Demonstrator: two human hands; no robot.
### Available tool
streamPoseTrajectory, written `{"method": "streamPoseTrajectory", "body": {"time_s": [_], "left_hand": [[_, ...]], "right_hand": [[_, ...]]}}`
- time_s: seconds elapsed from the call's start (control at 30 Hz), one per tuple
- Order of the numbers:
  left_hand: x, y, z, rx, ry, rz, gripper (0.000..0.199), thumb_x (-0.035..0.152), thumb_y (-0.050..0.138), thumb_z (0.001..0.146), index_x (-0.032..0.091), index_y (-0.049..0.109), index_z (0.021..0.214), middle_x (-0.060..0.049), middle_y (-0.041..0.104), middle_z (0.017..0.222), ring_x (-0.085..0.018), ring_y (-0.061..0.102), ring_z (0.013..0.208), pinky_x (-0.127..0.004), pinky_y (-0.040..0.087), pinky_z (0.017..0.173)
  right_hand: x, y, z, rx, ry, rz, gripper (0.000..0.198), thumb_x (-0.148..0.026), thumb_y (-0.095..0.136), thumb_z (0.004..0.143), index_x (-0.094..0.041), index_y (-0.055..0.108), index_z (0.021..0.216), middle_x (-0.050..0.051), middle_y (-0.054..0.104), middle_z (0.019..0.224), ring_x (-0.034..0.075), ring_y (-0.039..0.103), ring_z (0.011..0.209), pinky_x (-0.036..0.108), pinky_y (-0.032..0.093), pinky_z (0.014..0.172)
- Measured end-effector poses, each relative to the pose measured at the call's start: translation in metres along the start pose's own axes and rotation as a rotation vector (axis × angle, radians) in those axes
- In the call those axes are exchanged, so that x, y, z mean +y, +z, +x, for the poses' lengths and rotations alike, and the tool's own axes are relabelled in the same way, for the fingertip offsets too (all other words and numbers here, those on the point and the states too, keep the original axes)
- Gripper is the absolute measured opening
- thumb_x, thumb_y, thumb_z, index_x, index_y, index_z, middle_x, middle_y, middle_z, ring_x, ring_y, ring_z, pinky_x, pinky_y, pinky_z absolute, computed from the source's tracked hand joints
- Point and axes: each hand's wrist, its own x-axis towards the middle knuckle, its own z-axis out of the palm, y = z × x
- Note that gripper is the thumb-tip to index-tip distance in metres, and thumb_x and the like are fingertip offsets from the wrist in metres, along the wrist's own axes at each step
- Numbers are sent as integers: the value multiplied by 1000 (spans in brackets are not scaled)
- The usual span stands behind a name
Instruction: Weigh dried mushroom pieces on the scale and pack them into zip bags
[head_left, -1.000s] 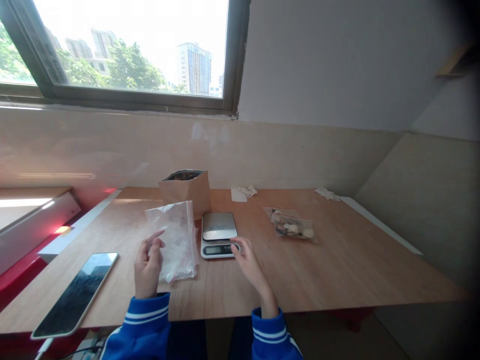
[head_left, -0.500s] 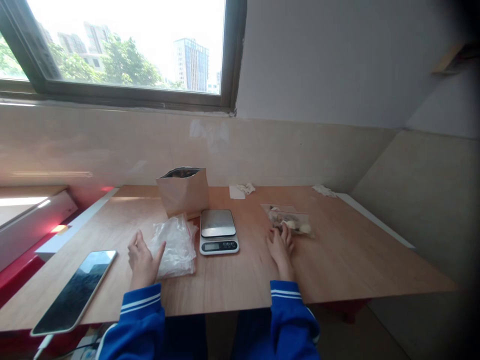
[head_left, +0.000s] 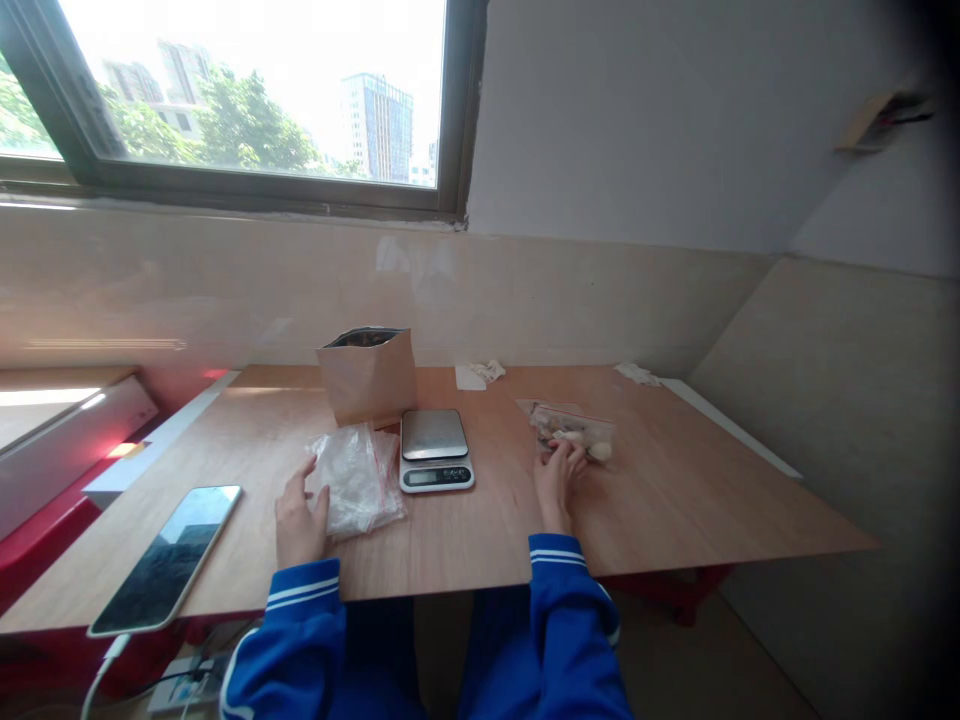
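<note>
My left hand (head_left: 301, 512) is open, with thumb and fingers apart, at the left edge of a stack of clear, flat zip bags (head_left: 358, 480). A fingertip appears to touch the stack. My right hand (head_left: 559, 480) has its bent fingers on the lower edge of a clear zip bag of pale and dark dried pieces (head_left: 585, 432). Its fingertips partly cover the bag, so how firmly they grip is hard to see. Another clear bag shows behind it. A digital kitchen scale (head_left: 435, 450) with a bare metal plate stands between my hands.
An open brown paper pouch (head_left: 367, 380) stands behind the clear bags. A phone (head_left: 169, 560) on a charging cable lies at the left. Crumpled tissue (head_left: 489, 371) and more tissue (head_left: 637, 374) lie by the wall. The wooden table's front edge (head_left: 450, 596) runs just before me.
My left hand has moved right to the stack's edge, its fingers drawing closer to the bags. My right hand stays at the filled bag. The view has shifted slightly.
</note>
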Motion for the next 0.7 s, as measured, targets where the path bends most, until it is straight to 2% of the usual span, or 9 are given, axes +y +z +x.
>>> {"method": "streamPoseTrajectory", "body": {"time_s": [0.1, 0.23, 0.3, 0.4, 0.5, 0.6, 0.7], "left_hand": [[5, -1, -5, 19, -44, 84, 48, 35, 44, 85, 20, 50, 130, -11, 62, 116, -25, 56, 90, -45, 40, 89], [13, -9, -10, 58, -125, 193, 52, 42, 40, 88, 26, 43, 137, -12, 60, 121, -32, 50, 110, -54, 32, 94], [16, -15, -11, 52, -92, 178, 51, 42, 40, 88, 28, 43, 137, -11, 57, 128, -32, 48, 114, -53, 30, 95], [23, -19, -11, 23, -1, 166, 42, 39, 41, 88, 29, 53, 127, -6, 52, 135, -29, 48, 119, -49, 27, 99], [35, -10, -13, -57, 41, 169, 39, 39, 44, 87, 30, 57, 123, -4, 52, 136, -27, 48, 121, -46, 24, 102], [44, 10, -18, -181, 22, 207, 51, 45, 50, 83, 26, 49, 130, -7, 47, 140, -29, 43, 127, -47, 24, 103], [44, 25, -22, -288, 8, 272, 56, 44, 50, 82, 21, 45, 133, -10, 41, 144, -29, 32, 134, -47, 23, 105]], "right_hand": [[-2, 1, 3, 57, -15, 38, 43, -15, 53, 70, -13, 57, 112, 19, 40, 131, 33, 39, 113, 41, 32, 87], [2, 2, 5, 37, -25, 88, 32, -16, 49, 75, -18, 66, 102, 15, 42, 135, 32, 39, 113, 42, 31, 87], [3, 1, 4, 67, -17, 131, 26, -20, 48, 79, -18, 69, 95, 15, 47, 132, 32, 41, 112, 44, 32, 87], [1, -2, 2, 104, -22, 179, 24, -26, 48, 83, -20, 71, 89, 14, 55, 124, 31, 44, 112, 45, 32, 89], [-1, -7, -1, 177, -54, 277, 26, -29, 47, 86, -18, 70, 88, 14, 61, 116, 29, 50, 110, 46, 32, 94], [-1, -18, -8, 253, -99, 463, 30, -31, 45, 88, -14, 69, 94, 15, 66, 106, 25, 58, 103, 43, 38, 93], [-3, -32, -19, 308, -45, 598, 35, -36, 43, 91, -12, 66, 101, 16, 68, 103, 24, 61, 98, 39, 45, 87]]}}
